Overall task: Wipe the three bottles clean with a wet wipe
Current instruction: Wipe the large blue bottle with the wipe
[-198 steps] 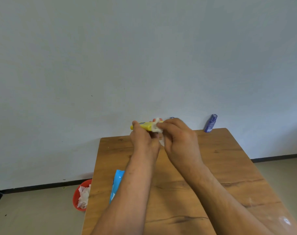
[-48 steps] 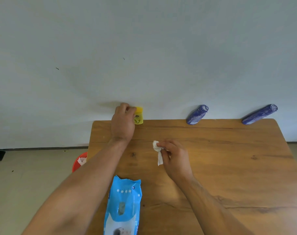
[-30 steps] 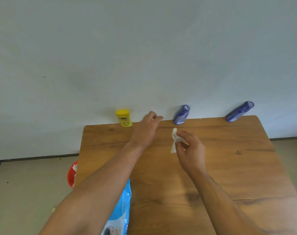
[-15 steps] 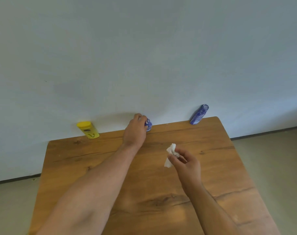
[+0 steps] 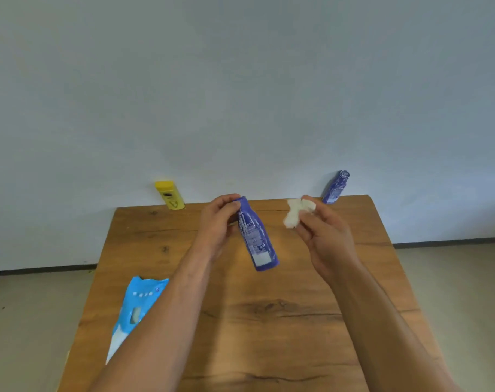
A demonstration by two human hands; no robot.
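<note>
Blue bottle (image 5: 256,236): held over the middle of the wooden table (image 5: 269,321), tilted, its narrow top end far from the camera and its broad base end nearer and to the right; label side faces up. Left hand (image 5: 216,219): fingers and thumb curled round the bottle's top end, pinching it there; the rest of the bottle hangs free of the hand. Right hand (image 5: 322,233): raised just right of the bottle, apart from it; fingertips pinch a crumpled white wet wipe (image 5: 297,212), which is not touching the bottle. Yellow bottle (image 5: 169,195): at the table's far left edge, against the wall (image 5: 240,94). Second blue bottle (image 5: 336,187): at the far right corner, also against the wall; both well apart from the hands. Light blue wipe pack (image 5: 135,309): lying flat at the table's near left edge, partly hidden by the left forearm.
</note>
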